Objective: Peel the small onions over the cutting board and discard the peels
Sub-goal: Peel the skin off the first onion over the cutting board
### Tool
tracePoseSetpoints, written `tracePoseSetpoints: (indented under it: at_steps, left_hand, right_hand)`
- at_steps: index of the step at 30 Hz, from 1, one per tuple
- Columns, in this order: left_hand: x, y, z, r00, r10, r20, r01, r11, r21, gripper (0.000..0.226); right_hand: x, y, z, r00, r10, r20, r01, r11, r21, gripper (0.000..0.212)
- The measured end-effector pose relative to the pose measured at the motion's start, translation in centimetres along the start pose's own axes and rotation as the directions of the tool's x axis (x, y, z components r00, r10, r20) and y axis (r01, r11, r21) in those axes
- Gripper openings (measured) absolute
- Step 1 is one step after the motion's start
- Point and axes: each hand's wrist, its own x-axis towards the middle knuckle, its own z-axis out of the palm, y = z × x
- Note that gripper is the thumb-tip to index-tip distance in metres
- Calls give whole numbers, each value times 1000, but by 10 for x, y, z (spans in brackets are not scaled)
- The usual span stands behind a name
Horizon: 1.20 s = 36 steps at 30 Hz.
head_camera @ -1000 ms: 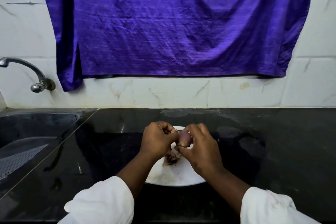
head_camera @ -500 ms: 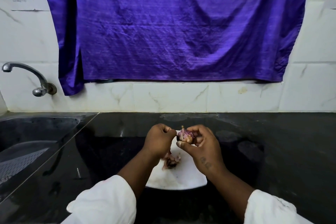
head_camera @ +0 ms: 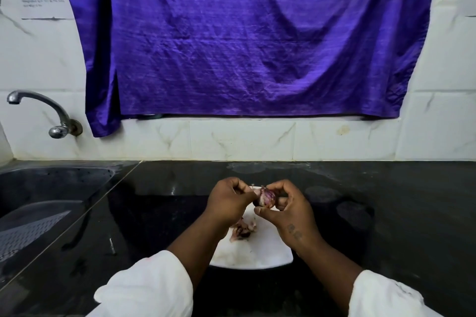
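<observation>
A small purple onion (head_camera: 265,197) is held above the white cutting board (head_camera: 260,252) on the black counter. My right hand (head_camera: 286,210) grips the onion between thumb and curled fingers. My left hand (head_camera: 228,202) is just left of it, fingers curled, pinching a strip of the onion's skin at its top. A little heap of peels (head_camera: 242,230) lies on the board below my hands, partly hidden by my left wrist.
A dark sink (head_camera: 43,195) lies at the left with a metal tap (head_camera: 43,113) above it. A purple cloth (head_camera: 244,38) hangs on the tiled wall behind. The black counter (head_camera: 399,213) stretches to the right.
The onion has turned in my right hand and more loose skin shows at its top. Both hands stay close together over the board; the view has tilted down slightly.
</observation>
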Motion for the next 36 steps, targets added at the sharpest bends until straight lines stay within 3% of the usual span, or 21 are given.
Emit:
tracePoseSetpoints:
  at_steps: [5, 9, 12, 15, 19, 22, 26, 30, 33, 36]
  left_hand:
    - [1, -2, -2, 999, -53, -9, 53, 999, -11, 15]
    - [4, -6, -7, 987, -158, 18, 159, 983, -90, 13]
    - [8, -17, -14, 980, -176, -93, 168, 982, -90, 14]
    - [11, -31, -21, 987, -88, -134, 100, 991, 84, 21]
    - [10, -33, -21, 998, -46, 33, 28, 910, 415, 31]
    - [12, -30, -19, 994, 20, 106, -73, 852, 519, 30]
    - [12, -25, -22, 987, 72, 147, -140, 840, 525, 27]
    - [6, -12, -26, 965, 261, 11, -244, 888, 390, 14]
    - [1, -2, -28, 947, 309, 91, -320, 873, 367, 8]
    - [0, 1, -28, 941, 321, 111, -335, 826, 453, 5]
  right_hand:
    - [-3, -2, -1, 999, -31, 33, 32, 999, -33, 43]
    - [-5, -2, -4, 999, -14, 48, 12, 999, 39, 42]
    - [-2, 0, -8, 1000, 16, 1, -16, 983, 185, 40]
    - [5, 3, -15, 997, 72, 11, -71, 932, 356, 43]
    - [5, 4, -14, 990, 95, 100, -128, 902, 412, 46]
    - [1, 3, -8, 981, 92, 172, -157, 896, 415, 47]
    - [-1, 4, -4, 966, 82, 246, -175, 906, 386, 46]
    - [0, 5, -7, 955, 93, 280, -190, 920, 342, 43]
    - [1, 2, -8, 946, 101, 308, -206, 920, 332, 44]
    - [1, -2, -6, 947, 110, 303, -202, 935, 291, 43]
